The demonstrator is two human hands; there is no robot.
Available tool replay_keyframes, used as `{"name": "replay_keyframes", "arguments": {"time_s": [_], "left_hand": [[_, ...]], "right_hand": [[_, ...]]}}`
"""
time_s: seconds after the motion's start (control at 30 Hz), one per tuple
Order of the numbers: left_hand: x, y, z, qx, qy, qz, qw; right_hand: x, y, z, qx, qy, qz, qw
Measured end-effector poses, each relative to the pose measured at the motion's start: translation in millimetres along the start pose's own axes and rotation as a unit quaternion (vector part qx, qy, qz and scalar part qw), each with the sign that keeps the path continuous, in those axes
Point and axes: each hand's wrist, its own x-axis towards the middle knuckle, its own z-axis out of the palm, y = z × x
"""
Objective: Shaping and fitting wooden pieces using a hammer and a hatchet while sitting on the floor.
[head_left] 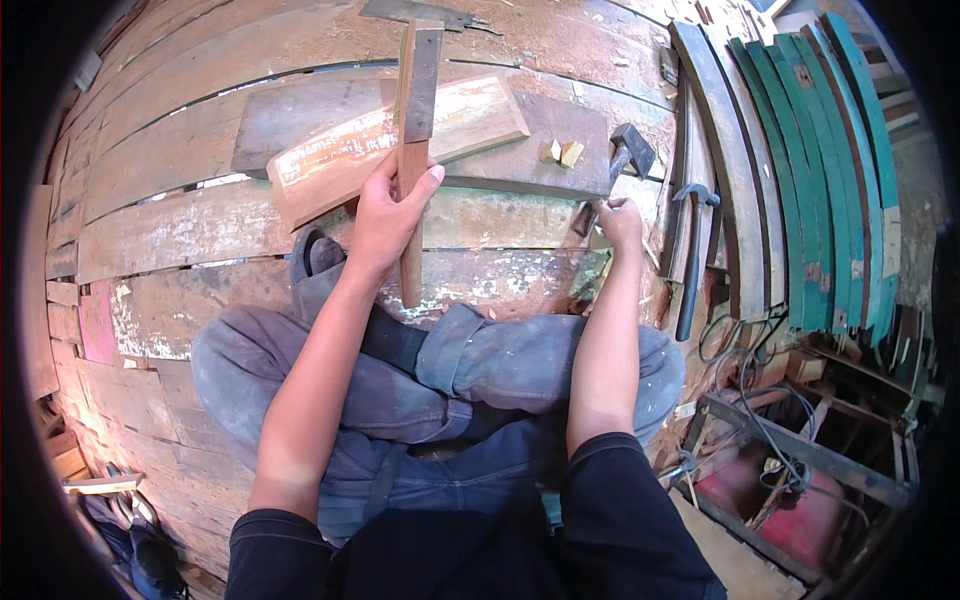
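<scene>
My left hand [392,212] is wrapped around a long narrow wooden strip [418,90], held upright over the boards. Its upper part is dark and its lower end reddish brown. Beneath the strip, a curved wooden piece [330,160] with flaking white paint lies across a wide dark plank [560,120]. My right hand [622,220] is closed with its fingertips together by the plank's right corner, close to a dark-headed hammer [632,152]. Whatever those fingers hold is hidden. Two small yellowish wood blocks [562,153] sit on the plank.
At the right stand a claw hammer [690,250], long curved timbers [725,170] and several green slats [815,180]. Cables [755,400] hang over a metal frame [800,440] at lower right. A dark flat blade [420,12] lies at the far edge of the worn plank floor [160,230].
</scene>
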Motion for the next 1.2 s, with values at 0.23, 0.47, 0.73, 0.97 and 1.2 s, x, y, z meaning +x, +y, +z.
{"name": "replay_keyframes", "arguments": {"time_s": [0.23, 0.47, 0.73, 0.97, 1.2], "left_hand": [[1.9, 7.2, -10.1, -0.016, -0.015, -0.027, 0.999], [-1.0, 6.8, -11.8, -0.016, -0.003, -0.020, 1.000], [1.8, 1.8, -7.4, 0.020, -0.005, -0.008, 1.000], [3.5, 0.3, -3.0, 0.028, -0.016, -0.040, 0.999], [1.6, 1.8, -3.3, 0.027, -0.021, -0.051, 0.998]], "right_hand": [[-19.8, -21.6, -6.9, -0.065, -0.089, -0.092, 0.990], [-32.4, -39.9, -15.9, -0.081, -0.078, 0.015, 0.994], [-49.8, -101.5, -43.8, 0.272, 0.027, -0.298, 0.915], [-45.3, -99.8, -24.1, 0.251, -0.018, -0.281, 0.926], [-45.2, -101.9, -26.3, 0.200, 0.008, -0.334, 0.921]]}}
